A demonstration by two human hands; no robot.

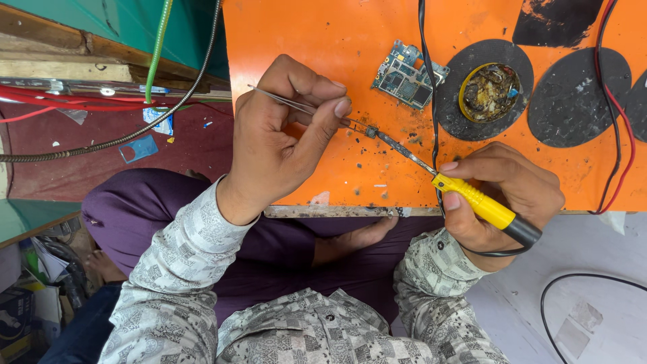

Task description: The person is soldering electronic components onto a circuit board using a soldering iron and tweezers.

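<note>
The left hand (pixel 280 131) pinches metal tweezers (pixel 296 106) whose tips clamp a tiny component (pixel 371 131) on the orange worktop (pixel 323 40). From four o'clock of it, the right hand (pixel 502 195) grips a yellow-handled soldering iron (pixel 472 199), tip touching the part. At one o'clock lies a phone circuit board (pixel 408 74). A slackened pinch could likely flick the part away; lingering heat might scorch it.

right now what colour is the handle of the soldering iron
Yellow with a black end, seen in the head view: soldering iron in the right hand.
</note>
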